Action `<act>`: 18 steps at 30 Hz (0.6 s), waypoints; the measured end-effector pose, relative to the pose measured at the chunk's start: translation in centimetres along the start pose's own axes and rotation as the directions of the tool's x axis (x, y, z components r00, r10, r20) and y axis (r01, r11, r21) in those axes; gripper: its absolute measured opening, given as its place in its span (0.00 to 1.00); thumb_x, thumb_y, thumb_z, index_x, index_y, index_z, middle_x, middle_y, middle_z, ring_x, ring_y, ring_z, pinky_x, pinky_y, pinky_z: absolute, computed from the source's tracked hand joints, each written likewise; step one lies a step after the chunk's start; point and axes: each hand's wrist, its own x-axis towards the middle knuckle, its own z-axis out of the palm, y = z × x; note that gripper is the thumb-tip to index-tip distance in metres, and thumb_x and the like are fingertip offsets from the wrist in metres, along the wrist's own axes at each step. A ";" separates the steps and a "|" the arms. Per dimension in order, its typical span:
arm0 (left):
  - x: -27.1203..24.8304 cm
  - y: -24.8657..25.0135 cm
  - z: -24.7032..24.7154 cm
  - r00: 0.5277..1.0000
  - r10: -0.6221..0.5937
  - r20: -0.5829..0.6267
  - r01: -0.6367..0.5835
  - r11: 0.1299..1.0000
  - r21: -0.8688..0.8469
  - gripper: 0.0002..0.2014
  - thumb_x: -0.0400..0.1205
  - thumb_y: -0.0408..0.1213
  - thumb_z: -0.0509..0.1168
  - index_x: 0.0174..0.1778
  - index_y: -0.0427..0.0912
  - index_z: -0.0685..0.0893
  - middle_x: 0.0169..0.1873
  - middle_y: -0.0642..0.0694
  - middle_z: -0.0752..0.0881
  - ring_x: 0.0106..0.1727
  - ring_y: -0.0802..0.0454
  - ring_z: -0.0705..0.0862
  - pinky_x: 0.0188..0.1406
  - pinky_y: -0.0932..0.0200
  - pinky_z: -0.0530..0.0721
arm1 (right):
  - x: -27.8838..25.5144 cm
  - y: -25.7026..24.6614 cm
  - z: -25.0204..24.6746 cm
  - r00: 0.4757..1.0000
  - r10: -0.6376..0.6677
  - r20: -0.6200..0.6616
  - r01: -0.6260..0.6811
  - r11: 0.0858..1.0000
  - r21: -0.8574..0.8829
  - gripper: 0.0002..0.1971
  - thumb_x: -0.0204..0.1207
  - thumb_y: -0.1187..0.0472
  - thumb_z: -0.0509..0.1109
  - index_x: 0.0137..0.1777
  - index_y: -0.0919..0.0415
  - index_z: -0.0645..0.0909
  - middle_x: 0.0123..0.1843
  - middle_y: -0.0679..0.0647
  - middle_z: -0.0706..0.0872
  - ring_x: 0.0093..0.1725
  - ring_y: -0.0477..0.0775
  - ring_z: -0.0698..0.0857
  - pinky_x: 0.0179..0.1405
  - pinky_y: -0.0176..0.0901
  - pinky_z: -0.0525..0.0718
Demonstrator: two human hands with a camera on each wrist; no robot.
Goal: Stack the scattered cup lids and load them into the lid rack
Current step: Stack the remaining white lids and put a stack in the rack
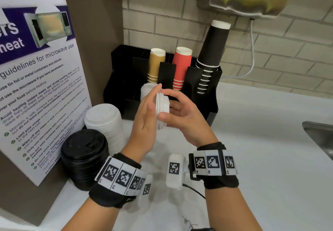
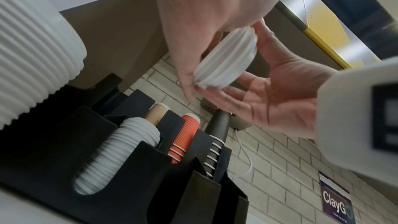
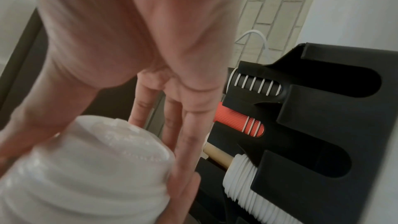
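Observation:
I hold a short stack of white cup lids (image 1: 162,108) on edge between both hands, above the counter and in front of the black lid rack (image 1: 126,64). My left hand (image 1: 146,115) presses flat against the stack's left face with straight fingers. My right hand (image 1: 182,115) grips the rim from the right, thumb below and index finger on top. The left wrist view shows the stack (image 2: 226,60) between my left hand (image 2: 204,14) and my right hand (image 2: 280,101). One rack slot (image 2: 150,168) holds a row of white lids (image 2: 120,151). The right wrist view is filled by the lids (image 3: 86,168).
A tall white lid stack (image 1: 104,120) and a black lid stack (image 1: 84,156) stand on the counter at the left, by a microwave sign (image 1: 36,90). Gold (image 1: 155,64), red (image 1: 181,66) and black cups (image 1: 210,54) fill the rack's back. A sink (image 1: 319,137) is at the right.

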 end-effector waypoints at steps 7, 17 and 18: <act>0.1 0.1 0.1 0.993 0.107 -0.059 -0.104 0.994 0.041 0.36 0.75 0.76 0.50 0.71 0.55 0.67 0.67 0.48 0.74 0.68 0.58 0.75 0.66 0.63 0.75 | -0.2 0.0 0.5 1.000 -0.005 0.026 0.006 1.000 -0.011 0.27 0.69 0.57 0.75 0.69 0.51 0.77 0.60 0.54 0.84 0.62 0.58 0.84 0.55 0.63 0.87; 0.2 -0.1 -0.7 0.994 0.108 0.026 -0.111 0.985 0.130 0.48 0.70 0.78 0.56 0.77 0.46 0.66 0.65 0.53 0.69 0.65 0.79 0.69 0.58 0.83 0.69 | 0.5 0.2 0.1 1.000 0.009 0.011 -0.008 0.999 -0.032 0.27 0.66 0.64 0.80 0.66 0.53 0.80 0.59 0.57 0.87 0.58 0.57 0.87 0.48 0.47 0.87; 0.2 -0.1 -0.7 0.995 0.098 0.028 -0.100 0.987 0.123 0.47 0.69 0.78 0.57 0.77 0.48 0.65 0.66 0.55 0.68 0.65 0.79 0.69 0.58 0.83 0.69 | 0.6 0.2 0.1 1.000 0.016 0.012 -0.015 1.000 -0.027 0.27 0.65 0.64 0.81 0.65 0.53 0.80 0.58 0.57 0.87 0.57 0.57 0.87 0.49 0.47 0.87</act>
